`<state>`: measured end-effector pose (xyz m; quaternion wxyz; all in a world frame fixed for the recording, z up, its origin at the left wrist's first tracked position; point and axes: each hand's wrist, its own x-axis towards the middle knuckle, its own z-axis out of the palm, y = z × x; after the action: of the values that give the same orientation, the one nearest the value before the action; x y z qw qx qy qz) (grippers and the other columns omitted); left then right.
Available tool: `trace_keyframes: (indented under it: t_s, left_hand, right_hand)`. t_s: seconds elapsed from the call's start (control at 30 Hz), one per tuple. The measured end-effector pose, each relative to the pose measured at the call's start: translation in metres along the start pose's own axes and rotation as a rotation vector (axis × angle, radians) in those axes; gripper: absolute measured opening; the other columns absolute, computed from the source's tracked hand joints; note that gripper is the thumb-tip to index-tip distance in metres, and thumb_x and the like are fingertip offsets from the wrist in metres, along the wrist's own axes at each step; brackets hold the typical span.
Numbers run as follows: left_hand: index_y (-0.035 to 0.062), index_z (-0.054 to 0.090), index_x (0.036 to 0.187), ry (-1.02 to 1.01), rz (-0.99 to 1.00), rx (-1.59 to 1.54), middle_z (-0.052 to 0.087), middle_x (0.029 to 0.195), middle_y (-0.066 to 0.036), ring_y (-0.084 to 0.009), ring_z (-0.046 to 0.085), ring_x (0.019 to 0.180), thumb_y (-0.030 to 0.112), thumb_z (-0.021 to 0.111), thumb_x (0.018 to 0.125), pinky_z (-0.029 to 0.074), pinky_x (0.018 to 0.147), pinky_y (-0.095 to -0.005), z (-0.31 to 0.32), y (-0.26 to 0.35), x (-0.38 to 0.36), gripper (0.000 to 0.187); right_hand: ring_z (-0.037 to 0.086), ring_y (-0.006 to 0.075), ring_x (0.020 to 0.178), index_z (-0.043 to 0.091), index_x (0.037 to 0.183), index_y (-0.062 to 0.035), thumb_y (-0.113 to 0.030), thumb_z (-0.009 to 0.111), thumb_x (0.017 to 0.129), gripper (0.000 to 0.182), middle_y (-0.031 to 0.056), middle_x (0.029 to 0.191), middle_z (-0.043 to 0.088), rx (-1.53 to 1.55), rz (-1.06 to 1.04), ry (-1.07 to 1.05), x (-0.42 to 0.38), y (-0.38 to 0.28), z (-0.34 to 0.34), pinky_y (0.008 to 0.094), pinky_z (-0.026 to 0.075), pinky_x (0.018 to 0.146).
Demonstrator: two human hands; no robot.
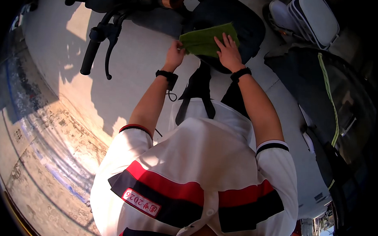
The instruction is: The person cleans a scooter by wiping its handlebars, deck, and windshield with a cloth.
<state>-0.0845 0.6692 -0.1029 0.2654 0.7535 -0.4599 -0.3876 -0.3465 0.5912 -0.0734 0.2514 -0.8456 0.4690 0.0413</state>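
A green cloth (201,39) is spread over the near part of a black scooter or bike seat (248,23). My left hand (175,56) pinches the cloth at its left corner. On the cloth's right side, my right hand (229,54) lies with fingers spread, its palm over the lower edge. Each wrist has a black band; a thin dark cord hangs near the left one. What is under the cloth is hidden.
A black handlebar grip (89,56) with a brake lever (110,57) sticks out at the left. White folded chairs or stools (317,20) stand at the upper right. Below them is a dark cover (297,63) with a yellow-green strip (329,92).
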Motion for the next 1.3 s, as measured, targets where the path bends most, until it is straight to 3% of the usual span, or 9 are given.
trace_keyframes:
  t_s: [0.2, 0.3, 0.43, 0.73, 0.9, 1.03, 1.13, 1.27, 1.3]
  left_hand:
    - [0.0067, 0.053, 0.112, -0.085, 0.007, 0.058, 0.069, 0.097, -0.020, -0.0400, 0.068, 0.088, 0.007, 0.067, 0.084, 0.054, 0.077, -0.0480, 0.021, 0.012, -0.027, 0.032]
    - [0.0062, 0.051, 0.109, -0.153, 0.080, 0.189, 0.070, 0.095, -0.017, -0.0350, 0.070, 0.085, 0.004, 0.066, 0.086, 0.055, 0.074, -0.0429, 0.036, 0.019, -0.039, 0.028]
    - [0.0100, 0.054, 0.109, -0.223, 0.115, 0.178, 0.068, 0.090, -0.023, -0.0460, 0.064, 0.088, 0.009, 0.059, 0.087, 0.051, 0.075, -0.0542, 0.055, 0.035, -0.053, 0.022]
    - [0.0100, 0.057, 0.104, -0.359, 0.250, 0.234, 0.066, 0.085, -0.022, -0.0451, 0.064, 0.084, 0.007, 0.057, 0.086, 0.049, 0.072, -0.0540, 0.085, 0.055, -0.070, 0.019]
    - [0.0101, 0.057, 0.104, -0.421, 0.266, 0.138, 0.067, 0.085, -0.020, -0.0431, 0.064, 0.082, 0.006, 0.057, 0.085, 0.049, 0.070, -0.0525, 0.094, 0.090, -0.090, 0.019]
    - [0.0092, 0.058, 0.104, -0.295, 0.236, 0.129, 0.067, 0.084, -0.020, -0.0427, 0.065, 0.081, 0.005, 0.056, 0.086, 0.050, 0.070, -0.0520, 0.087, 0.092, -0.093, 0.019]
    - [0.0077, 0.057, 0.108, -0.171, 0.199, 0.176, 0.067, 0.083, -0.019, -0.0400, 0.066, 0.081, 0.004, 0.055, 0.084, 0.051, 0.069, -0.0473, 0.067, 0.084, -0.088, 0.024]
    - [0.0077, 0.056, 0.116, 0.049, 0.168, 0.205, 0.067, 0.085, -0.018, -0.0407, 0.065, 0.081, 0.003, 0.054, 0.085, 0.052, 0.071, -0.0480, 0.037, 0.065, -0.076, 0.031]
    - [0.0062, 0.061, 0.114, 0.081, 0.133, 0.188, 0.068, 0.092, -0.018, -0.0401, 0.065, 0.085, 0.002, 0.053, 0.085, 0.053, 0.074, -0.0479, 0.027, 0.070, -0.075, 0.030]
  right_hand:
    - [0.020, 0.0335, 0.150, 0.037, 0.154, -0.0234, -0.009, 0.054, 0.095, 0.063, 0.0128, 0.164, 0.021, 0.031, -0.001, -0.032, -0.024, 0.023, -0.010, 0.0457, 0.024, 0.122]
    - [0.020, 0.0309, 0.151, 0.038, 0.153, -0.0233, -0.002, 0.052, 0.092, 0.066, 0.0109, 0.164, 0.022, 0.014, 0.005, -0.047, -0.037, 0.039, -0.016, 0.0443, 0.023, 0.122]
    - [0.020, 0.0294, 0.151, 0.041, 0.152, -0.0229, 0.003, 0.049, 0.089, 0.068, 0.0101, 0.164, 0.023, 0.035, 0.001, -0.048, -0.054, 0.060, -0.023, 0.0440, 0.023, 0.123]
    - [0.021, 0.0277, 0.151, 0.043, 0.151, -0.0204, 0.001, 0.049, 0.091, 0.064, 0.0100, 0.163, 0.025, -0.003, 0.016, -0.093, -0.074, 0.085, -0.043, 0.0455, 0.023, 0.123]
    - [0.022, 0.0347, 0.149, 0.042, 0.151, -0.0134, -0.016, 0.055, 0.096, 0.056, 0.0161, 0.162, 0.024, -0.038, 0.030, -0.093, -0.067, 0.087, -0.045, 0.0478, 0.024, 0.122]
    - [0.017, 0.0398, 0.150, 0.033, 0.153, -0.0069, -0.035, 0.059, 0.096, 0.069, 0.0204, 0.163, 0.018, -0.097, 0.040, -0.089, -0.060, 0.066, -0.039, 0.0480, 0.022, 0.122]
    - [0.014, 0.0410, 0.150, 0.028, 0.155, -0.0052, -0.041, 0.061, 0.095, 0.077, 0.0211, 0.163, 0.015, -0.130, 0.044, -0.106, -0.053, 0.048, -0.036, 0.0497, 0.018, 0.122]
    - [0.013, 0.0419, 0.150, 0.026, 0.156, -0.0056, -0.044, 0.064, 0.093, 0.083, 0.0215, 0.163, 0.014, -0.131, -0.007, -0.119, -0.035, 0.022, -0.030, 0.0523, 0.016, 0.122]
    - [0.013, 0.0423, 0.150, 0.026, 0.156, -0.0057, -0.045, 0.065, 0.092, 0.084, 0.0216, 0.163, 0.014, -0.124, -0.020, -0.112, -0.030, 0.016, -0.027, 0.0528, 0.016, 0.122]
